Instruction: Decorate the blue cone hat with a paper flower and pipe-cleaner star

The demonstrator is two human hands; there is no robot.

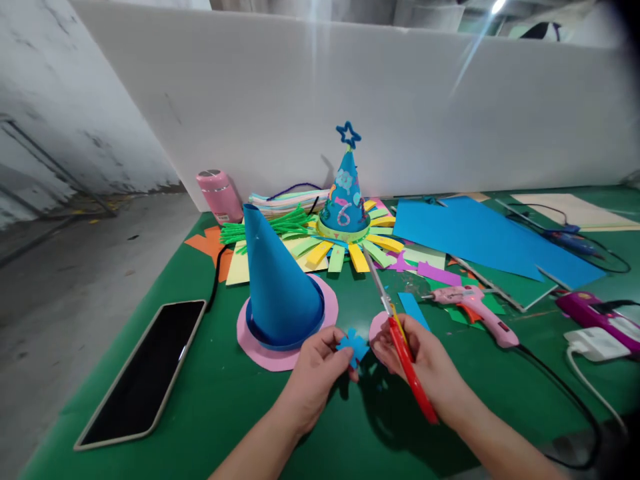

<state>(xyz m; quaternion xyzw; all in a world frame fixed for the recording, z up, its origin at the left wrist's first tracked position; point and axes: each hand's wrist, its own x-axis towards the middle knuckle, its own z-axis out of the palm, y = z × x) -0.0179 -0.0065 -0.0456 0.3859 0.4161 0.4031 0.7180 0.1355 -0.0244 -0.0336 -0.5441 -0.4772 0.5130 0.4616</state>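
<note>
My left hand [320, 363] pinches a small blue flower-shaped paper cutout [354, 347] between thumb and fingers. In my right hand [430, 360] are scissors with red handles [409, 373], their blades pointing away from me. A round pink paper piece [379, 324] shows beside the right fingers; whether they hold it I cannot tell. Just beyond my left hand stands a plain blue paper cone [280, 287] on a pink paper brim [327, 297]. Farther back is a decorated blue party hat [344, 193] with a "6", a star on top and a fringe of yellow and green strips.
A phone [145, 373] lies at left. Green pipe cleaners [290, 223] and a pink bottle [219, 197] stand behind the cone. At right are a pink glue gun [475, 308] with its cord, blue sheets [465, 233], a purple power strip [585, 310] and a white plug [595, 343].
</note>
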